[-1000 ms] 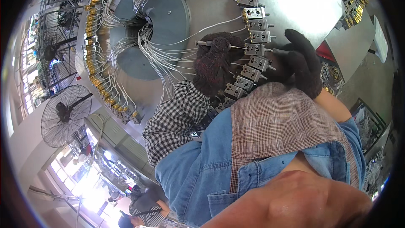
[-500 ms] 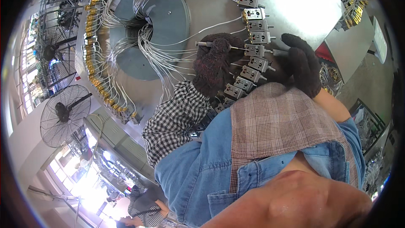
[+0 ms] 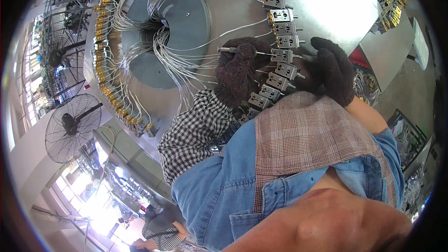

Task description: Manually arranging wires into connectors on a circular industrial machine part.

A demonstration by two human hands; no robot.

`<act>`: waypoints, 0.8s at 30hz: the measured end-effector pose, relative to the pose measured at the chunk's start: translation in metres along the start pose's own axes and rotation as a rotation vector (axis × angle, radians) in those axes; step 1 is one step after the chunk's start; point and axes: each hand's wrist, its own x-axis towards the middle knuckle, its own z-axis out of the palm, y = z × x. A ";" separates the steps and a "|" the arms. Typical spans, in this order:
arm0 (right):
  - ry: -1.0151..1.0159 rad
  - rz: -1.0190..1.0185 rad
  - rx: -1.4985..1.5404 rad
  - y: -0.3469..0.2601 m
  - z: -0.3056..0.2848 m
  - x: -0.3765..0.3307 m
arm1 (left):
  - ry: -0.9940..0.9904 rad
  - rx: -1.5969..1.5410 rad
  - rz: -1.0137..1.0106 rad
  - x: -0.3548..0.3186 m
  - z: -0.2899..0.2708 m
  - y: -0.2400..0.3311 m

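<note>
My left hand, in a dark knitted glove, is closed around a slim metal screwdriver. Its thin shaft reaches right to the left end of a small silver metal block in a curved row. On the block's other side my right hand, also in a dark glove, is closed with its fingers bent toward the block. A short grey metal piece lies between its fingers and the block's pin; the palm side is hidden. More silver blocks with pins continue down toward my apron.
White wires run from a hole in the grey round disc to blocks along the metal table's edge. Brass-coloured parts line its left side. A fan stands at left; another person is at lower left.
Both hands stay at the same block. The fingers of my right hand have shifted slightly, and the screwdriver in my left hand has moved only a little.
</note>
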 end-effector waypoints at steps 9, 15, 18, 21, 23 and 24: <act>-0.029 -0.056 0.000 0.008 0.003 0.000 | 0.099 0.082 -0.094 -0.008 0.010 0.011; -0.141 0.151 0.061 -0.002 -0.002 -0.003 | 0.100 0.033 -0.007 -0.004 0.006 0.005; -0.105 0.259 0.212 -0.008 0.006 0.000 | 0.053 0.004 -0.011 -0.002 0.003 0.003; -0.011 0.085 0.231 -0.002 0.005 -0.002 | 0.004 -0.025 -0.024 -0.001 -0.002 0.003; -0.053 0.033 0.148 -0.001 0.002 0.000 | -0.006 -0.043 -0.036 0.000 -0.002 0.004; -0.060 0.006 0.099 -0.004 -0.001 0.006 | -0.040 -0.057 -0.026 0.000 0.000 0.005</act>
